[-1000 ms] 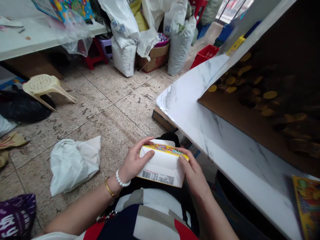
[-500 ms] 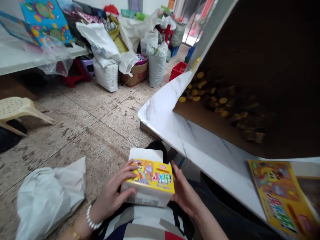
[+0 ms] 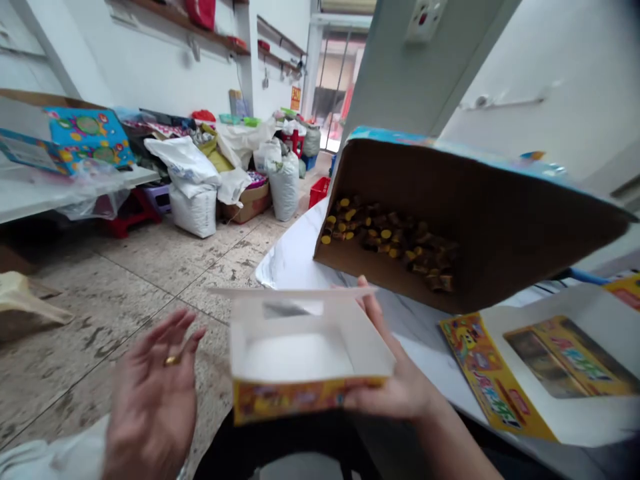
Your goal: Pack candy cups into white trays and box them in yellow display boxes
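Observation:
A yellow printed carton (image 3: 310,393) with a white inside faces up with its top open, above my lap. Nothing shows inside it. My right hand (image 3: 385,380) grips its right side, thumb on the near printed wall and fingers along the far side. To the left, my left hand (image 3: 155,393) is apart from the carton, palm turned up, fingers spread, a gold ring on one finger. Past the carton, a big cardboard box (image 3: 480,247) lies on its side, mouth toward me, with many small yellow-lidded cups (image 3: 395,240) heaped in it.
The big box rests on a white marbled table (image 3: 285,253). At right lies another yellow carton (image 3: 495,387) with a window. White sacks (image 3: 195,200), a red crate (image 3: 319,191) and a beige stool (image 3: 30,300) stand on the floor. A blue patterned box (image 3: 90,137) sits on the left table.
The carton has turned from printed face up to open side up. My left hand has let go and moved left; my right hand keeps hold. The view has tilted upward.

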Action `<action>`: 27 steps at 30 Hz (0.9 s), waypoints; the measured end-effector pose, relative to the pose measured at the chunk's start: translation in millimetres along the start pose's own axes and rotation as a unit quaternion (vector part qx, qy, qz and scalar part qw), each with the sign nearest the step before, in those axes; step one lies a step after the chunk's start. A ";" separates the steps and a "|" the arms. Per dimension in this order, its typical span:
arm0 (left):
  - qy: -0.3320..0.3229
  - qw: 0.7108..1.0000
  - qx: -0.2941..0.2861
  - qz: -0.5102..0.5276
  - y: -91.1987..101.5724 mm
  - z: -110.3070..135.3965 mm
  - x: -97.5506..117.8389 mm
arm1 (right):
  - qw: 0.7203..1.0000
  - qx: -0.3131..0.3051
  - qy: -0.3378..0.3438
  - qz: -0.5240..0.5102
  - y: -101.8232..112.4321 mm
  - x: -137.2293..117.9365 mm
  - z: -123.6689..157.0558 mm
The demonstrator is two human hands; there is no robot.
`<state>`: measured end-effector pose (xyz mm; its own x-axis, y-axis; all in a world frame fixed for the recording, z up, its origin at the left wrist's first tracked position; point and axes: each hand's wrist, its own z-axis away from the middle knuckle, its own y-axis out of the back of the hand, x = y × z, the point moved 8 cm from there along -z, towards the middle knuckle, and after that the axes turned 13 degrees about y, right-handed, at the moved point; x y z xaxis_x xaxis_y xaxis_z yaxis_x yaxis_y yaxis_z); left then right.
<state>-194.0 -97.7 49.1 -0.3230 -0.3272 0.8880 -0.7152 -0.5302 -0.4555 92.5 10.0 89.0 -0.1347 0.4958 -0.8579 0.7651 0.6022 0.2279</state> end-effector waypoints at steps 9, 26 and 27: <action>0.028 0.894 -0.192 -0.404 -134.6 -45.2 -41.5 | 0.965 0.153 -0.078 0.200 83.5 67.1 9.0; 0.364 0.926 -0.080 -0.057 -93.4 -40.7 -29.3 | 0.968 0.177 -0.171 0.050 46.0 59.1 10.7; 0.344 0.932 -0.081 -0.076 -93.2 -41.1 -25.5 | 0.969 0.171 -0.173 0.050 44.9 59.3 10.3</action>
<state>-144.6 -7.8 71.6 -0.4909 0.3510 0.7974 -0.8518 -0.3857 -0.3546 125.3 59.9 43.5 0.1242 0.2650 -0.9562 0.9356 0.2897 0.2017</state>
